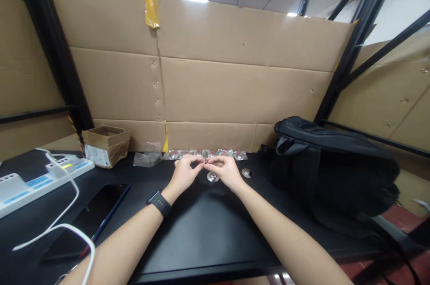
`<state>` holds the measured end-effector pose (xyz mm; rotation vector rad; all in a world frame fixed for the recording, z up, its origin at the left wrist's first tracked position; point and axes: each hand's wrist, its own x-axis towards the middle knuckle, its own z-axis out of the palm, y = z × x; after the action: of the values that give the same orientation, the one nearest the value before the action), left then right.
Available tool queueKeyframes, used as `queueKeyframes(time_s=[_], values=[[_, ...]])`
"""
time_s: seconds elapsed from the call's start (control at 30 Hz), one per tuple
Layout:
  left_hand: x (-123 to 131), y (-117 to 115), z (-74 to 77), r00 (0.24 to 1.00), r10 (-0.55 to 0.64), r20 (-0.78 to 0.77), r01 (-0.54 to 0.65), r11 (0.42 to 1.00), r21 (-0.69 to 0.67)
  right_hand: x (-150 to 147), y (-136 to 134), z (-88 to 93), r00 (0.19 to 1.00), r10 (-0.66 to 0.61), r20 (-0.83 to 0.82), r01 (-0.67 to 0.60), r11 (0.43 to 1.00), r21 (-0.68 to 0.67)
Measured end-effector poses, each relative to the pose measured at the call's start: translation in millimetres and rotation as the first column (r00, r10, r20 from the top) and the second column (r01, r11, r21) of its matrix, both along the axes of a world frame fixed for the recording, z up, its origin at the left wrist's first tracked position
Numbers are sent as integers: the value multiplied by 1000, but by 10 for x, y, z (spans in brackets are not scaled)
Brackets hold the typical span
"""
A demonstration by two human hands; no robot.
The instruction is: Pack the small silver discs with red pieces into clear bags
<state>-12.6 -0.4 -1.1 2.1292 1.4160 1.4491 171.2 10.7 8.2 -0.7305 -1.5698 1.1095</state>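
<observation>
My left hand (186, 172) and my right hand (225, 169) meet over the back of the black table (201, 231), fingertips pinched together on a tiny metal part (205, 160) held between them. A dark watch sits on my left wrist. Just below the hands lies a round silver metal piece (212, 176), and a second one (247, 172) rests to the right. Behind the hands runs a strip of clear packets with red and silver contents (204, 154) along the cardboard wall.
A black backpack (332, 164) fills the right side. At left stand a small open cardboard box (105, 144), an empty clear bag (148, 155), a white power strip (40, 180) with white cable, and a dark phone (101, 213). Cardboard walls enclose the desk.
</observation>
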Motion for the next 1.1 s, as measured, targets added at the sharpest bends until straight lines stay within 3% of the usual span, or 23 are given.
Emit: queueKeyframes(time_s=[0.17,0.3,0.43,0.5,0.7,0.93,1.1], values=[[34,-60,44,995,66,-81,-67,998,-13,39,76,-60,999,-14,43,13,999,33],[61,-95,73,979,93,-183,-94,996,1,58,70,-48,981,-94,171,63,982,176],[74,-110,88,970,86,-229,-87,996,5,67,9,32,882,-266,389,78,897,435],[76,-119,98,968,79,-237,-80,997,6,63,-17,57,847,-312,431,65,865,497],[84,-142,110,967,47,-250,-47,999,8,64,-5,21,837,-321,443,61,859,508],[63,-91,76,968,-6,-249,6,1000,-1,92,71,-21,859,-274,432,78,905,418],[27,-80,89,975,-45,-218,52,998,28,100,54,15,856,-260,446,57,906,420]])
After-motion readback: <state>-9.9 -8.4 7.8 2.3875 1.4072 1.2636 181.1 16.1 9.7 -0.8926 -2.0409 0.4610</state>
